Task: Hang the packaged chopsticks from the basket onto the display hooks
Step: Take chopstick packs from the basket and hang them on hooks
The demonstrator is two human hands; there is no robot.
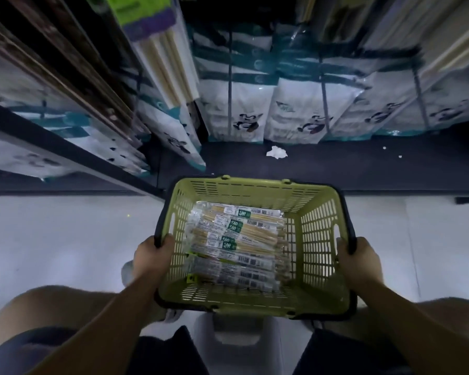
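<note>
Head view, left hand: the left hand (153, 255) is at the near left corner of the basket (320, 239), forearm reaching forward from the lower left, fingers curled over the rim and the dark handle (159, 228) lying along it, gripping both.
Head view, right hand: the right hand (359, 259) mirrors it at the near right corner of the basket, forearm coming in from the lower right, fingers wrapped round the rim and the dark bar there.
Basket: green plastic with slotted walls, held level between the two hands above a pale plastic stool (236, 336) and the person's knees in dark shorts (38, 347).
Task thing: the packaged chopsticks (236, 239) lie flat in a loose pile on the basket's floor, lengthwise from its left wall toward its right, in clear wrappers.
Labels in the basket: each pack carries a green patch with white characters, too blurred to read, and white strips with barcodes.
Beyond the basket: white hanging packs with a panda print (244, 117) fill the display; their small print is unreadable.
Beyond and left of the basket: a pack of pale sticks topped by a green and purple card (144, 17), text blurred.
Just past the basket's far rim: a crumpled white scrap (276, 152) on the dark shelf base.
</note>
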